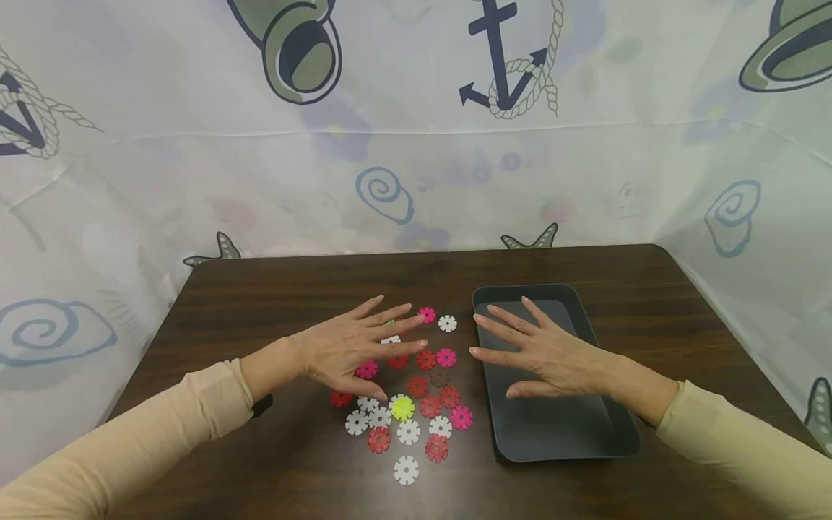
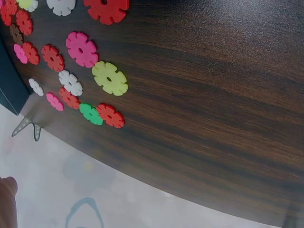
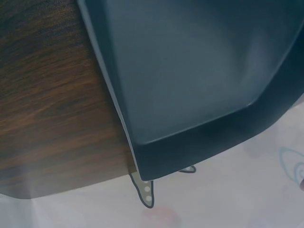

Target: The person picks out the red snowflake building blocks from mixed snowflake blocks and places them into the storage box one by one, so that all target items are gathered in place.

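My left hand (image 1: 354, 343) hovers with spread fingers over scattered flower-shaped plastic discs and holds nothing. Among these notched discs are a yellow disc (image 1: 402, 408), a pink disc (image 1: 461, 417), a white disc (image 1: 406, 470) and a red disc (image 1: 436, 448). A green disc (image 2: 91, 114) shows in the left wrist view, mostly hidden by the hand in the head view. Over the dark rectangular tray (image 1: 559, 437) is my right hand (image 1: 552, 354), its fingers spread and nothing in them. The right wrist view shows the tray's inside with nothing in it.
The dark wooden table (image 1: 273, 448) carries the discs and the tray, which stands right of them. Behind the table hangs a white cloth (image 1: 455, 188) printed with anchors, shells and starfish. The table's far edge meets this cloth.
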The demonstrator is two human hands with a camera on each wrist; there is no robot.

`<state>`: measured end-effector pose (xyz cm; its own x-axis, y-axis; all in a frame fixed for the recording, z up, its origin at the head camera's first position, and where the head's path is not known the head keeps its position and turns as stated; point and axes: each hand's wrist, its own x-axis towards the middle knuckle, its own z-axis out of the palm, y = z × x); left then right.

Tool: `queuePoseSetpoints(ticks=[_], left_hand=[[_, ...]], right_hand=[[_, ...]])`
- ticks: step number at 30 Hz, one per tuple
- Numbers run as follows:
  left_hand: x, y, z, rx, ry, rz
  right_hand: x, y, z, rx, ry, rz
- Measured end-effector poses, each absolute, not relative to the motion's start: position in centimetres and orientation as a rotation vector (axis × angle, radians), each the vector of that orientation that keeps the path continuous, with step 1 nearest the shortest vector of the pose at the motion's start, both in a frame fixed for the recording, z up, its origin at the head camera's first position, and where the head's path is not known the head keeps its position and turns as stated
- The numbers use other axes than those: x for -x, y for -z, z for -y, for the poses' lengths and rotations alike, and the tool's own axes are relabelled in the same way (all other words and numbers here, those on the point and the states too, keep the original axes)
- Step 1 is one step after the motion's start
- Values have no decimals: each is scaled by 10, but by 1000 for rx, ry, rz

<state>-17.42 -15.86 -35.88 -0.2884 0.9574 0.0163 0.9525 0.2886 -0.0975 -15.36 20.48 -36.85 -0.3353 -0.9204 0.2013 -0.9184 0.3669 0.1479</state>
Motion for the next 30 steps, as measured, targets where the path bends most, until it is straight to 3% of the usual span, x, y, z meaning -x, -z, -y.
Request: queuePoseSetpoints(ticks=[11,22,30], left_hand=[[168,361,169,1676,98,2621],[139,382,215,1045,573,2864],[124,400,227,851,700,2875]], right_hand=[[153,368,-214,-1547,-160,2527],[158,373,-255,-1016,-684,2408],[159,383,-277,-644,-835,2459]])
